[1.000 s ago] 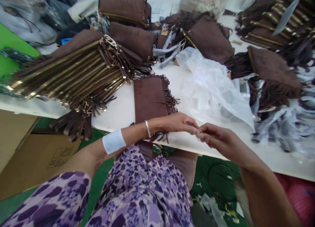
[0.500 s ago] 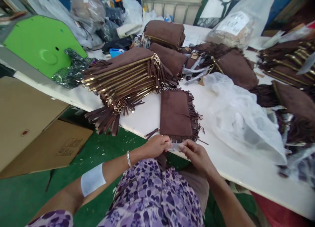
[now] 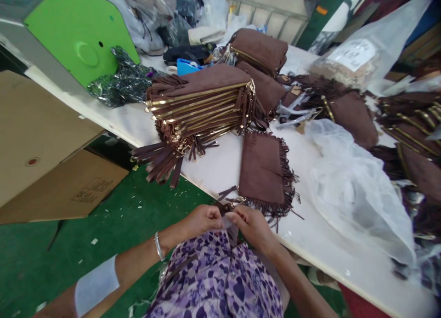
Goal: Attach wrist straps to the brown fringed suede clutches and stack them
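Close in front of my body, at the table's edge, my left hand is closed in a pinch on a small whitish translucent strip. The other end of this strip is pinched by my right hand. Just beyond my fingertips a dark brown strap with small metal fittings runs toward the bag; whether my fingers also grip it I cannot tell. A brown suede pouch with fringed edges lies flat on the table right behind my hands, its gold clasp at the near left corner.
Left of the pouch stands a stack of brown gold-zipped pouches, tassels hanging over the edge. A crumpled white plastic bag lies on the right of the white table. A green machine and a cardboard box are at left.
Both hands have moved slightly down and closer together, the strip still between them. The dark strap and clasp now show beyond the fingers. The view has shifted, so the table sits farther right.
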`<action>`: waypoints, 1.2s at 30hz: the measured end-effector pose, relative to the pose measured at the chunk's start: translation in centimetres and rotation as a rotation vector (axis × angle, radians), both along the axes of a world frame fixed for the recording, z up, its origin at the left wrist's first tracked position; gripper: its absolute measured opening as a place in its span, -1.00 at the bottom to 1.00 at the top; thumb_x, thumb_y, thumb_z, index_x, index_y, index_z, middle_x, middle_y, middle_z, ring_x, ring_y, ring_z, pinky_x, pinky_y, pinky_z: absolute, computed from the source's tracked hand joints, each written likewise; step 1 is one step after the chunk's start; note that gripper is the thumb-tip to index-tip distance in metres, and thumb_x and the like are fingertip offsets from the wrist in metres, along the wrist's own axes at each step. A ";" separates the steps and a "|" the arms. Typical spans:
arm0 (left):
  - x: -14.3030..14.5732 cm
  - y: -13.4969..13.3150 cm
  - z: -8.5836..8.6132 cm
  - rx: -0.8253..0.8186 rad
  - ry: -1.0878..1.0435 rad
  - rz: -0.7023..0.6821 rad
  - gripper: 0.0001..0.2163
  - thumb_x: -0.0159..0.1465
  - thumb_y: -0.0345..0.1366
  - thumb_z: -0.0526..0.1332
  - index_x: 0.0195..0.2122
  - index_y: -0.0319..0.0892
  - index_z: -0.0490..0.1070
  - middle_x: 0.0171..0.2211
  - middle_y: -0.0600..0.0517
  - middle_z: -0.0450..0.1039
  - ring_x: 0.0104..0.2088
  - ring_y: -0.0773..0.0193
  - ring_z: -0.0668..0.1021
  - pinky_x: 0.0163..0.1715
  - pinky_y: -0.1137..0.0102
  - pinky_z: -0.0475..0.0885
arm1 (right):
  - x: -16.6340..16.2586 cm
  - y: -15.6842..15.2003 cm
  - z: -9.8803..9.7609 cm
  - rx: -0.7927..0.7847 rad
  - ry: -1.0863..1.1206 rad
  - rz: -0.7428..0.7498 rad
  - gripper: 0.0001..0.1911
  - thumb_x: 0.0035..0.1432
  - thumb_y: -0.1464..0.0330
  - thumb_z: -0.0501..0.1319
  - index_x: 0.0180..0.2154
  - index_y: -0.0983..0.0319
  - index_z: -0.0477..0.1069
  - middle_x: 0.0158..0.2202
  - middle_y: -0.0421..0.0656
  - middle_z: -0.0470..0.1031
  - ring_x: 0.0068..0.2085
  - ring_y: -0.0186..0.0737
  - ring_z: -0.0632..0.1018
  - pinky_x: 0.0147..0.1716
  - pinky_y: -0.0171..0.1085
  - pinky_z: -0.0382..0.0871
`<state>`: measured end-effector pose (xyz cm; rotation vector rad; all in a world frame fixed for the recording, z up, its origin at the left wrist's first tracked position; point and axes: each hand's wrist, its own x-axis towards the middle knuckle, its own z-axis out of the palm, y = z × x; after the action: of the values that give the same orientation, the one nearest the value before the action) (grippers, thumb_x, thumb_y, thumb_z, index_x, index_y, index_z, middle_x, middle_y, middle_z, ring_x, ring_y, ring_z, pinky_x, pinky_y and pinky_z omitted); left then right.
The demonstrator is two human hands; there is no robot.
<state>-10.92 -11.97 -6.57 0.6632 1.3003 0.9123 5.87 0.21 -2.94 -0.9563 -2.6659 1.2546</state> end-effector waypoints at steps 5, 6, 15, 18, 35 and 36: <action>-1.8 -1.7 -0.3 0.036 0.117 0.053 -0.81 0.19 -0.20 0.22 -0.44 -0.24 0.44 -0.51 0.08 0.44 -0.45 0.32 0.44 -0.38 0.46 0.27 | -2.7 2.8 -0.4 0.416 -0.007 0.123 -0.72 0.34 0.43 0.03 0.04 0.17 0.35 -0.02 -0.08 0.42 -0.08 -0.16 0.45 -0.13 -0.27 0.29; -2.1 -1.9 -0.1 0.051 0.097 0.072 -0.79 0.21 -0.18 0.21 -0.43 -0.24 0.45 -0.49 0.07 0.46 -0.43 0.30 0.46 -0.34 0.45 0.28 | -3.1 3.3 -0.6 0.482 -0.036 0.202 -0.65 0.30 0.48 0.06 0.09 0.16 0.32 0.02 -0.07 0.40 -0.04 -0.12 0.42 -0.10 -0.25 0.29; -3.3 -3.2 -1.2 -0.012 0.017 0.263 -0.65 0.16 0.00 0.30 -0.39 -0.26 0.47 -0.43 0.00 0.51 -0.40 0.27 0.47 -0.32 0.44 0.30 | -4.5 5.2 -0.8 0.674 -0.150 0.587 -0.88 0.25 0.47 0.16 -0.17 0.21 0.40 -0.18 -0.07 0.43 -0.14 -0.06 0.37 -0.18 -0.15 0.19; -3.2 -3.2 -1.8 -0.037 0.052 0.293 -0.66 0.16 -0.01 0.29 -0.39 -0.25 0.47 -0.42 0.01 0.51 -0.40 0.27 0.48 -0.32 0.45 0.30 | -4.3 5.1 -0.6 0.623 -0.116 0.541 -0.91 0.26 0.47 0.15 -0.20 0.21 0.40 -0.19 -0.08 0.44 -0.14 -0.07 0.36 -0.19 -0.16 0.15; -2.6 0.0 -0.7 -0.021 0.248 0.266 -0.81 0.20 -0.19 0.18 -0.39 -0.20 0.49 -0.44 0.08 0.49 -0.36 0.24 0.47 -0.30 0.44 0.28 | -4.3 6.9 -0.4 0.330 -0.008 0.573 -0.68 0.35 0.41 0.06 0.08 0.12 0.40 -0.24 -0.14 0.48 -0.15 -0.19 0.44 -0.15 -0.28 0.28; -2.6 0.1 -0.7 -0.024 0.239 0.270 -0.81 0.20 -0.20 0.18 -0.40 -0.20 0.49 -0.44 0.07 0.49 -0.36 0.24 0.48 -0.29 0.44 0.29 | -4.2 6.8 -0.4 0.326 -0.003 0.569 -0.68 0.36 0.40 0.05 0.08 0.11 0.40 -0.24 -0.13 0.48 -0.15 -0.19 0.43 -0.14 -0.28 0.29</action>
<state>-13.52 -11.89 -7.31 0.5999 1.6403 1.0567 1.63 7.01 -3.33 -0.1570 -3.1222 0.8121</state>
